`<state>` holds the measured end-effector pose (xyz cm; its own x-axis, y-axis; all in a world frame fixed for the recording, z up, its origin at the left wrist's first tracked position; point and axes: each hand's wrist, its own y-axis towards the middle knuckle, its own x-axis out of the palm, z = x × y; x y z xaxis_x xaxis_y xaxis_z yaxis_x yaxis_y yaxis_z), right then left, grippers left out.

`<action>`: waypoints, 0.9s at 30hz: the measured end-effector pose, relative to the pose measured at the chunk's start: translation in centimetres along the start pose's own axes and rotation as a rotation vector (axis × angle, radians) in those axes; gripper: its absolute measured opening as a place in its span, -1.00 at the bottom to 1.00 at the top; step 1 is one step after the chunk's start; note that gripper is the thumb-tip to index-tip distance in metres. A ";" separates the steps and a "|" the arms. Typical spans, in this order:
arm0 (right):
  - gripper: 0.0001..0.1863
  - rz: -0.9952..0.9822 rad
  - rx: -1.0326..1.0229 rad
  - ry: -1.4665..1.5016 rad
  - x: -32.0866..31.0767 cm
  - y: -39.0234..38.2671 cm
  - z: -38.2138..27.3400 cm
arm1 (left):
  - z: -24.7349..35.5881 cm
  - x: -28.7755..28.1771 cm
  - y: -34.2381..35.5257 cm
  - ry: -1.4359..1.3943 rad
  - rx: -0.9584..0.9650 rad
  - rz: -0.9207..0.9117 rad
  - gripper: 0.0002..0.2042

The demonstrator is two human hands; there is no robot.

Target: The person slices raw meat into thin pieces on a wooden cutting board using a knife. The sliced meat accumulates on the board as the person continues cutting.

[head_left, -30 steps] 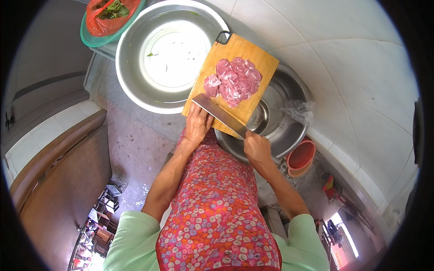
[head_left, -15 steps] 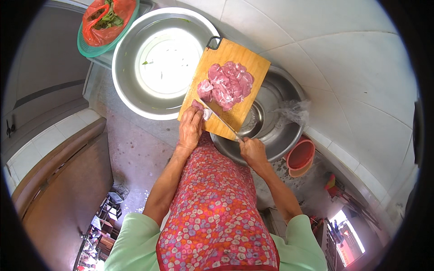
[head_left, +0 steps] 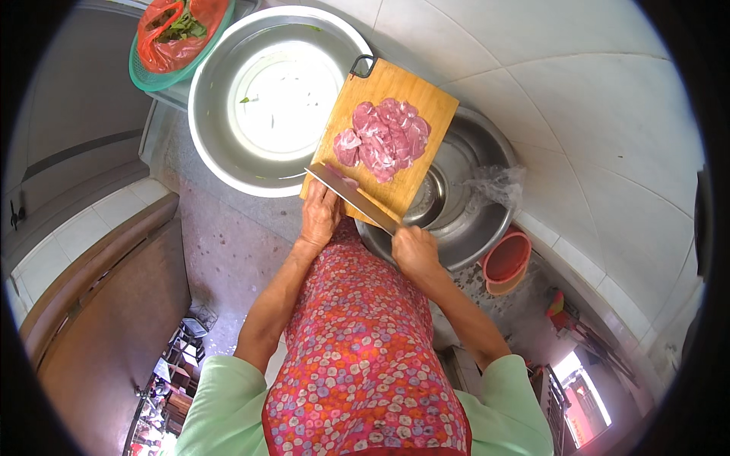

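My right hand (head_left: 415, 248) is wrapped round the handle of a kitchen knife (head_left: 354, 199). Its broad blade slants across the near left corner of a wooden cutting board (head_left: 430, 99). Behind the blade my left hand (head_left: 321, 214) is closed at the board's edge, pressing a small piece of meat (head_left: 344, 178); its fingertips are partly hidden by the knife. Farther up the board lies a pile of raw pink meat (head_left: 391, 137), with a rounded chunk (head_left: 347, 147) at its left side. A black handle (head_left: 363, 66) is fixed to the board's far left corner.
The board bridges a large metal basin of water (head_left: 205, 144) on the left and another metal basin (head_left: 487, 235) on the right, where clear plastic (head_left: 494, 186) hangs. A red bag of greens (head_left: 179, 45) sits in a green basket (head_left: 141, 76). A red bucket (head_left: 506, 258) stands right, below a tiled wall (head_left: 593, 114).
The knife has swung left and toward me, its blade now over the small meat piece and in front of my left fingertips. My right hand has shifted slightly left. The meat pile stays put.
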<state>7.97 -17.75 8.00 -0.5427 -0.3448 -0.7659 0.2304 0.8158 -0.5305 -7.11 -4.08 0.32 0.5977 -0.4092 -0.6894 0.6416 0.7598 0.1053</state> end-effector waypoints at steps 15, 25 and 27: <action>-0.83 -0.133 0.119 0.036 0.8 1.6 -1.8 | 0.0 0.2 0.3 -0.012 0.025 0.032 -0.72; -0.85 -0.142 0.117 0.119 2.5 2.9 -0.9 | -1.6 1.4 -0.9 -0.023 0.012 0.015 -0.65; -0.85 -0.051 0.070 0.112 2.0 5.7 -3.3 | -0.7 0.6 -0.2 -0.010 0.059 0.061 -0.63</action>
<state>5.52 -12.26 4.70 -0.6410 -0.3282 -0.6939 0.2537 0.7626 -0.5950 -7.23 -4.06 -0.61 0.6412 -0.3688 -0.6730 0.6309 0.7526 0.1886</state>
